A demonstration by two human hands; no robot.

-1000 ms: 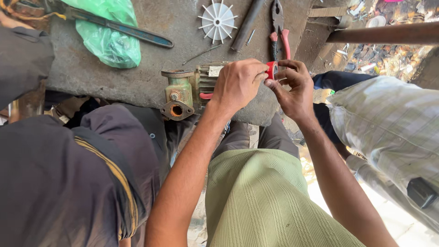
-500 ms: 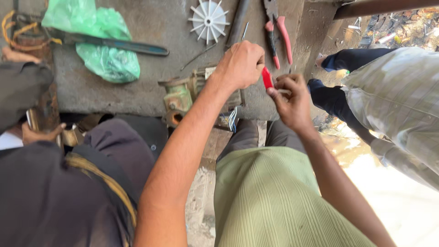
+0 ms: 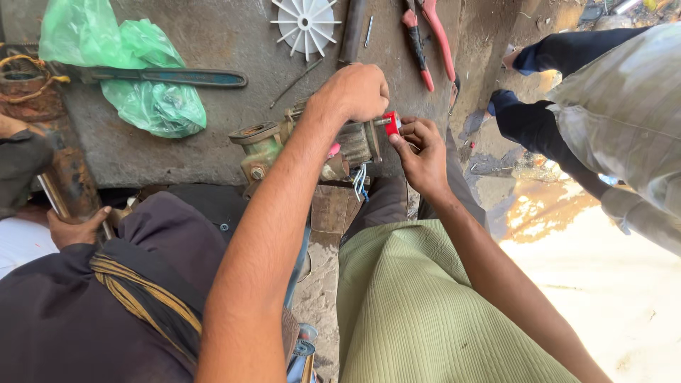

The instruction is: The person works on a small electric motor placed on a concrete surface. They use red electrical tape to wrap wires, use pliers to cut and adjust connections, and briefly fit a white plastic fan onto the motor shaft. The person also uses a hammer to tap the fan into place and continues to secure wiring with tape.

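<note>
Small red piece (image 3: 391,123) right at the middle of things, pinched at the right end of the old motor (image 3: 312,145), which sits on the near edge of the desk (image 3: 213,42). Right hand (image 3: 423,152) has its fingertips closed on that red piece; left hand (image 3: 355,92) is curled tight over the top of the motor body, clamping it down. The motor looks heavy, stiff cast metal, greasy, likely slippery, so the casing is the place to grip; the red piece looks light and small, a fingertip job. 1 motor, 1 red piece. Blue and white wires (image 3: 362,181) dangle below it. Farther off: 1 white plastic fan (image 3: 306,25), 1 pair of red-handled pliers (image 3: 425,35), 1 long dark-handled tool (image 3: 170,76) to the left, lying by 1 crumpled green bag (image 3: 142,99). Far left, another person's hand (image 3: 74,227) grips a rusty pipe (image 3: 67,181).
</note>
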